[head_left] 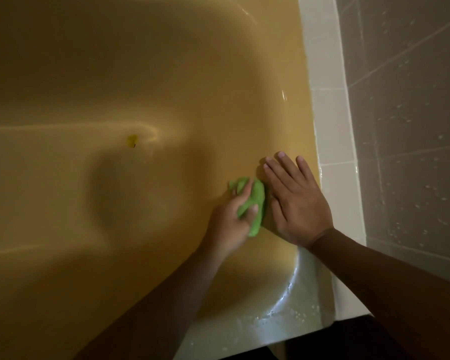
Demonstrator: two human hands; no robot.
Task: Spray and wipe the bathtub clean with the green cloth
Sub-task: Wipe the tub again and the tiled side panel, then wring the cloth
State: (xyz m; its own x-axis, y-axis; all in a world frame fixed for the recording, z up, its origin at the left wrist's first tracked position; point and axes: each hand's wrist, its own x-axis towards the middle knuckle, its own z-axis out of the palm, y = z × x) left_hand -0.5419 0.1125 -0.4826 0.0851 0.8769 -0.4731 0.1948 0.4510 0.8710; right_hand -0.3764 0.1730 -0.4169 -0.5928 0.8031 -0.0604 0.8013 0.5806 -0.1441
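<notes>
The yellow bathtub (140,74) fills most of the head view. My left hand (231,219) grips a bunched green cloth (256,201) and holds it against the tub's inner right wall. Just right of the cloth, my right hand (294,201) lies flat on the tub's sloped wall below the rim, fingers straight and spread. No spray bottle is in view.
A small yellow spot (132,140) sits on the tub floor at centre left. A white tiled ledge (333,126) runs along the tub's right side, with a grey tiled wall (413,126) beyond it showing droplets. The wet tub rim corner (296,307) gleams near me.
</notes>
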